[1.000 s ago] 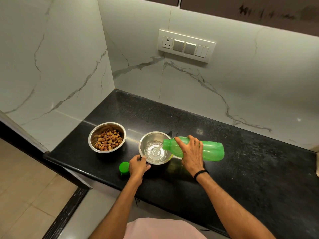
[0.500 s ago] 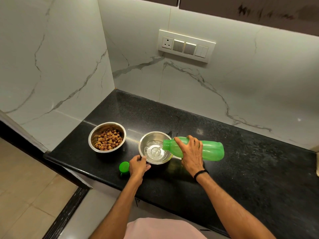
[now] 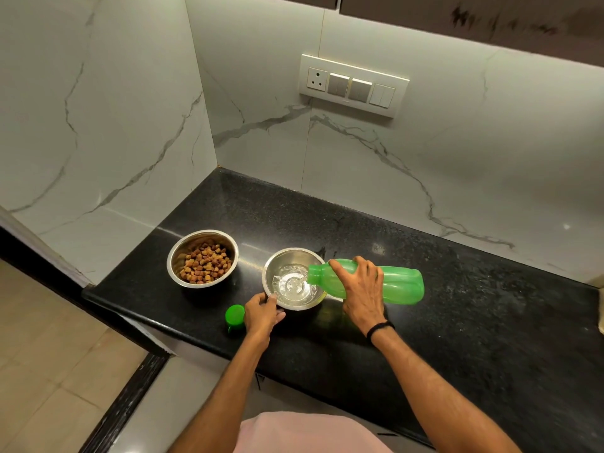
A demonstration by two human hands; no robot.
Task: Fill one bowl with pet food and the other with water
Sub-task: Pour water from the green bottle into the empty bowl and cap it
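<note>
Two steel bowls stand on the black counter (image 3: 474,322). The left bowl (image 3: 176,253) holds brown kibble (image 3: 206,264). The right bowl (image 3: 287,256) has clear water pooling in it. My right hand (image 3: 361,289) grips a green plastic bottle (image 3: 400,284) tipped on its side, its open mouth over the right bowl with water running out. My left hand (image 3: 261,315) pinches that bowl's near rim. The bottle's green cap (image 3: 234,317) lies on the counter just left of my left hand.
White marble walls close the corner behind and to the left. A switch panel (image 3: 353,85) is on the back wall. The counter's front edge (image 3: 137,322) drops to a tiled floor at left.
Water keeps streaming from the bottle into the right bowl and its level has risen slightly. Both hands and the bottle have stayed almost in place.
</note>
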